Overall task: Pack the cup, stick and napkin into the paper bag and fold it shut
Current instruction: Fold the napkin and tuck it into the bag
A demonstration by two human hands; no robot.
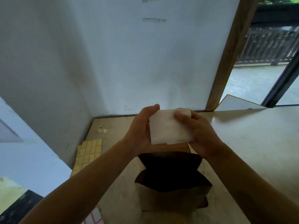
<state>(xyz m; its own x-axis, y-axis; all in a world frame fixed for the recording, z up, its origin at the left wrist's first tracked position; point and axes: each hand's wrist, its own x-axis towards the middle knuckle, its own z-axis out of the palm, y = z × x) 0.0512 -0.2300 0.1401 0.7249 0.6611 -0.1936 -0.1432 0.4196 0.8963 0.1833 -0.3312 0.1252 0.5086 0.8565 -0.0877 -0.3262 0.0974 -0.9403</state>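
A folded white napkin (169, 126) is held up in front of me by both hands. My left hand (140, 128) grips its left edge, with the thumb on top. My right hand (199, 131) grips its right side, thumb pressed on the upper right corner. Below the hands stands a brown paper bag (171, 196) on the table, its mouth open and dark inside. What lies in the bag cannot be made out. No cup or stick shows in this view.
The beige table (252, 143) runs off to the right. A small tape roll (100, 128) sits at the back left. Sheets of yellow square stickers (88, 152) lie at the left edge. White walls close the back and left; a wooden post (226, 59) stands at right.
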